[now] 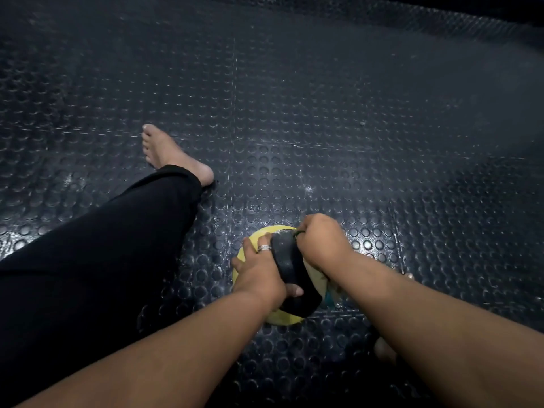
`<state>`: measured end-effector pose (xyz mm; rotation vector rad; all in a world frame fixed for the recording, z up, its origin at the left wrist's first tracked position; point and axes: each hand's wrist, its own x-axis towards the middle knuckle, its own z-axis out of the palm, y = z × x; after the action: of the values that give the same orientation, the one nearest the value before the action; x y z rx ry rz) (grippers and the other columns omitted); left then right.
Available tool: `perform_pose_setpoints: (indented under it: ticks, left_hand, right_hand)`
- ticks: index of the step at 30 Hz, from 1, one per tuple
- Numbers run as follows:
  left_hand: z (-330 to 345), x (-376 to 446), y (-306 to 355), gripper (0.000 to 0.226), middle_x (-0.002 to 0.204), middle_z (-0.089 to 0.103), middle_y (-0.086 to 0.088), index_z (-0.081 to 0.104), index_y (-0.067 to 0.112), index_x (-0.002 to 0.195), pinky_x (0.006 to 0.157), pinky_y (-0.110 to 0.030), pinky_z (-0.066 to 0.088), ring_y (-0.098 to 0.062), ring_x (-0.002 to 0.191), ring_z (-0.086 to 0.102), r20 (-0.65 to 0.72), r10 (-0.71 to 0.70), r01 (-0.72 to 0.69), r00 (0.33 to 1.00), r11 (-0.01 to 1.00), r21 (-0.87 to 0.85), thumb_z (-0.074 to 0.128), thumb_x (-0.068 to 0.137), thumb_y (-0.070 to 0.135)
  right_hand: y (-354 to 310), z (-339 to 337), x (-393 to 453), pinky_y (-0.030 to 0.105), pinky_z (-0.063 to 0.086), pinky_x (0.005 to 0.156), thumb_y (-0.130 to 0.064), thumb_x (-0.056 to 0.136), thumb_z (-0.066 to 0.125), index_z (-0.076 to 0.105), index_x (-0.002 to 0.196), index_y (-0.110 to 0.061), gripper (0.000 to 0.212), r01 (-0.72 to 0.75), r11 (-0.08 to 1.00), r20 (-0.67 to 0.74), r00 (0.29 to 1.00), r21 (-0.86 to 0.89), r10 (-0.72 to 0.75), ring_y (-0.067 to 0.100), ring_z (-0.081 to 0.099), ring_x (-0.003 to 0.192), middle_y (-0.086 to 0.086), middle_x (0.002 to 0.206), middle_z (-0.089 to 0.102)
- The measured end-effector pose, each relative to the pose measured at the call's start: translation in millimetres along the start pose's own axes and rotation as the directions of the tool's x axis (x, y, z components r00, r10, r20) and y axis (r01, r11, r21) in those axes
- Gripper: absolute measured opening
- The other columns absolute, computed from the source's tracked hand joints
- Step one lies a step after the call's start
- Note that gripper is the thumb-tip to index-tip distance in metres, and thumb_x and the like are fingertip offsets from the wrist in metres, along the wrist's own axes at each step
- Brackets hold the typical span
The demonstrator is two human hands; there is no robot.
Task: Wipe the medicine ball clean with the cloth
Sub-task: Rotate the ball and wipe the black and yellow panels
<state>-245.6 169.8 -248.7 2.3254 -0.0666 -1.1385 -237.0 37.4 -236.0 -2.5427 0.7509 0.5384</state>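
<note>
A yellow medicine ball (283,318) with a broad black band (290,267) over its top sits on the floor between my legs. My left hand (259,270), a ring on one finger, holds the ball's left side, fingers spread on the yellow surface and thumb hooked over the black band. At the ball's upper right my right hand (321,242) is curled tight and pressed against it. A pale teal scrap of the cloth (331,293) hangs out below that wrist; the rest of the cloth is hidden under the hand.
Black studded rubber flooring (323,113) spreads all around. My left leg in black trousers (103,245) stretches out to the left, ending in a bare foot (170,154). Part of my other foot (384,350) shows beside the right forearm.
</note>
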Motion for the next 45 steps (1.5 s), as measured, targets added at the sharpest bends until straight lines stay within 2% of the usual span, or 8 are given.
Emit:
perform_pose_setpoints:
  ticks: [4,8,13,20,23,31,37,45]
  left_hand:
    - [4.2,-6.8,5.2,0.114,0.161,-0.016,-0.001,0.008,0.037,0.150,0.113,-0.052,0.028,-0.038,0.147,-0.004,0.029,0.021,-0.023,0.999,0.997,0.070,0.088,0.069,0.030]
    - [0.7,1.9,2.1,0.108,0.161,-0.006,0.002,0.017,0.037,0.146,0.110,-0.050,0.033,-0.037,0.145,0.005,-0.007,0.017,-0.017,1.000,0.999,0.030,0.089,0.066,0.031]
    - [-3.0,8.0,-1.7,0.104,0.157,0.013,0.004,0.025,0.037,0.141,0.110,-0.052,0.036,-0.038,0.142,0.017,-0.019,0.018,-0.018,1.000,1.000,0.002,0.092,0.061,0.033]
    - [2.5,-4.5,6.1,0.114,0.162,-0.013,0.000,0.009,0.037,0.150,0.112,-0.052,0.031,-0.040,0.147,-0.002,0.024,0.040,-0.043,0.999,0.992,0.116,0.087,0.068,0.036]
    - [-0.8,-1.3,8.2,0.112,0.162,-0.012,0.000,0.011,0.037,0.149,0.112,-0.053,0.031,-0.041,0.147,-0.003,0.040,0.031,-0.034,0.999,0.995,0.097,0.088,0.068,0.035]
    - [-0.2,-3.7,11.3,0.110,0.162,-0.009,0.002,0.014,0.035,0.148,0.105,-0.051,0.040,-0.041,0.146,0.001,0.042,0.067,-0.073,0.997,0.983,0.169,0.087,0.067,0.038]
    - [8.7,-16.6,13.9,0.115,0.160,-0.025,-0.001,-0.001,0.035,0.153,0.103,-0.047,0.044,-0.044,0.146,-0.014,0.084,0.106,-0.126,0.991,0.953,0.274,0.082,0.074,0.039]
    - [4.8,-6.5,11.9,0.111,0.161,-0.020,0.002,0.010,0.035,0.151,0.107,-0.049,0.039,-0.042,0.147,-0.006,0.078,0.101,-0.117,0.992,0.967,0.227,0.086,0.070,0.036]
  right_hand:
    - [-1.0,-3.7,17.4,0.026,0.047,0.073,-0.007,0.084,0.053,0.071,0.087,-0.005,0.018,0.019,0.999,0.048,0.999,0.046,-0.021,0.029,0.062,0.090,0.014,0.090,0.070]
    - [0.2,-7.8,14.5,0.024,0.045,0.076,-0.007,0.084,0.052,0.071,0.095,-0.013,0.023,0.112,0.993,0.086,0.990,0.044,-0.115,0.024,0.062,0.094,0.008,0.096,0.070]
    - [11.4,-15.6,-6.6,0.018,0.035,0.065,-0.009,0.083,0.056,0.070,0.091,-0.015,0.017,0.129,0.991,0.102,0.986,0.047,-0.133,0.018,0.060,0.083,0.005,0.089,0.068]
    - [3.3,-7.7,12.6,0.021,0.039,0.066,-0.007,0.084,0.053,0.071,0.091,-0.009,0.019,0.044,0.998,0.030,0.999,0.041,-0.045,0.024,0.059,0.086,0.010,0.094,0.070]
    - [1.2,-7.3,19.6,0.020,0.038,0.067,-0.006,0.085,0.053,0.071,0.095,-0.011,0.022,0.052,0.998,0.048,0.997,0.046,-0.054,0.024,0.061,0.090,0.009,0.095,0.070]
    - [22.9,-12.5,-16.1,0.021,0.035,0.052,-0.007,0.085,0.054,0.069,0.088,-0.014,0.017,0.057,0.996,0.057,0.997,0.066,-0.061,0.013,0.053,0.066,-0.003,0.071,0.058]
    - [23.1,-5.4,15.8,0.025,0.047,0.070,-0.006,0.083,0.053,0.072,0.088,-0.006,0.019,-0.042,0.999,0.058,0.997,0.031,0.040,0.025,0.062,0.088,0.009,0.088,0.069]
    - [26.5,-5.9,-14.7,0.022,0.043,0.067,-0.006,0.084,0.052,0.071,0.089,-0.010,0.020,-0.002,0.992,0.012,1.000,0.123,0.000,0.022,0.062,0.081,0.008,0.087,0.070]
